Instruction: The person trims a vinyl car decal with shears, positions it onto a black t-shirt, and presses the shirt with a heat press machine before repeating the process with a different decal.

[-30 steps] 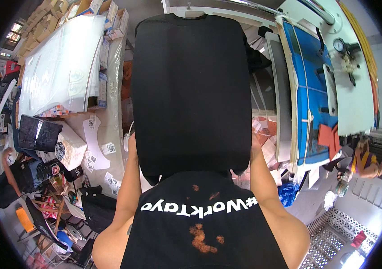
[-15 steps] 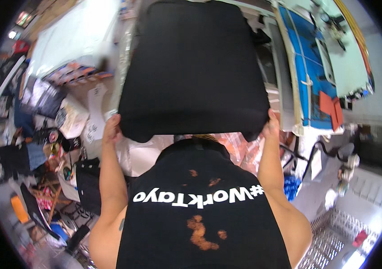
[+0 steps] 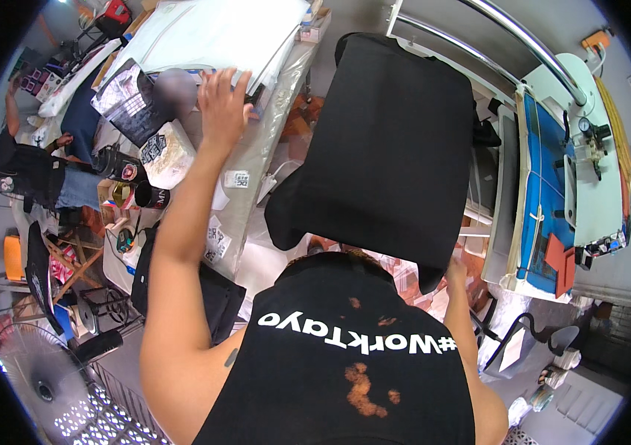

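A black T-shirt [image 3: 393, 141] lies spread over a flat support, its sleeves drooping at the near corners. My left hand [image 3: 225, 104] is off the shirt, raised over the left table's edge beside a large white sheet-like stack [image 3: 212, 37]. Its fingers are spread and hold nothing. My right hand [image 3: 456, 273] is low at the shirt's near right corner, right beside the hanging sleeve. Its fingers are mostly hidden there, so whether they grip the cloth cannot be seen.
The left table [image 3: 256, 159] carries a dark printed pouch [image 3: 134, 100], a white printed bag [image 3: 167, 154] and black mugs [image 3: 151, 195]. On the right stands a machine with a blue panel [image 3: 545, 185] and a gauge [image 3: 593, 130]. A fan [image 3: 41, 382] and another person [image 3: 26, 174] are at left.
My left hand has let go of the shirt's left side and swung up left over the table. The view has turned, putting the shirt farther right. My right hand stays by its near right corner.
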The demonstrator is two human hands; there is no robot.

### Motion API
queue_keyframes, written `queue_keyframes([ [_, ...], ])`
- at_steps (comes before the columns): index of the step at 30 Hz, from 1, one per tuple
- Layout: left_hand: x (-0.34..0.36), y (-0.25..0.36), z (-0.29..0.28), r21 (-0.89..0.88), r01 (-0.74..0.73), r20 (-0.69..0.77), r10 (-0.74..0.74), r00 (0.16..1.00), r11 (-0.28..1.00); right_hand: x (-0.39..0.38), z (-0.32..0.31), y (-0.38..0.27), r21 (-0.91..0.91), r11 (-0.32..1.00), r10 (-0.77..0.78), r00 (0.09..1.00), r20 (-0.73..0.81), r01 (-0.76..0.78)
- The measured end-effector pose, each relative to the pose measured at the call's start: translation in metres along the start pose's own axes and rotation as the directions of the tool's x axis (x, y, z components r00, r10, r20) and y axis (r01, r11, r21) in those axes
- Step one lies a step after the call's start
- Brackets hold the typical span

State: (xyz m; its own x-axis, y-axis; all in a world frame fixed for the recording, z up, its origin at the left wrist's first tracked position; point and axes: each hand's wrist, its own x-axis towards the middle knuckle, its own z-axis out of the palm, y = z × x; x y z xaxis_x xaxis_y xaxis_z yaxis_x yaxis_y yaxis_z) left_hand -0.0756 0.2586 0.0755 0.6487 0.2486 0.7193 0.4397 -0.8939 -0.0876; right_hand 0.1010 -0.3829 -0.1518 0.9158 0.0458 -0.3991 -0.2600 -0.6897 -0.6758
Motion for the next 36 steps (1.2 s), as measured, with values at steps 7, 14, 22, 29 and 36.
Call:
queue_keyframes([
  [7,0.079,-0.129,0.065,-0.536,0.383,0.252,-0.291,0.923,0.752,-0.044,0.008,0.008,0.078,0.994,0.066,0.99,0.125,-0.076],
  [14,0.208,-0.191,0.034,-0.441,0.5,-0.233,-0.633,0.738,0.746,-0.094,-0.013,0.034,0.056,0.988,0.131,0.978,0.159,-0.142],
  [22,0.28,-0.144,-0.053,-0.46,-0.023,-0.463,-0.218,0.859,0.888,-0.16,-0.105,-0.051,0.093,0.987,0.122,0.99,0.071,-0.128],
  [29,0.19,0.034,-0.027,0.044,-0.481,-0.139,0.482,0.865,0.876,-0.149,-0.259,-0.266,-0.226,0.857,-0.515,0.76,-0.396,0.463],
  [36,0.095,0.229,-0.07,-0.888,-0.176,0.279,0.802,0.528,0.425,-0.012,-0.432,-0.365,-0.853,0.518,-0.852,0.122,-0.509,0.057],
])
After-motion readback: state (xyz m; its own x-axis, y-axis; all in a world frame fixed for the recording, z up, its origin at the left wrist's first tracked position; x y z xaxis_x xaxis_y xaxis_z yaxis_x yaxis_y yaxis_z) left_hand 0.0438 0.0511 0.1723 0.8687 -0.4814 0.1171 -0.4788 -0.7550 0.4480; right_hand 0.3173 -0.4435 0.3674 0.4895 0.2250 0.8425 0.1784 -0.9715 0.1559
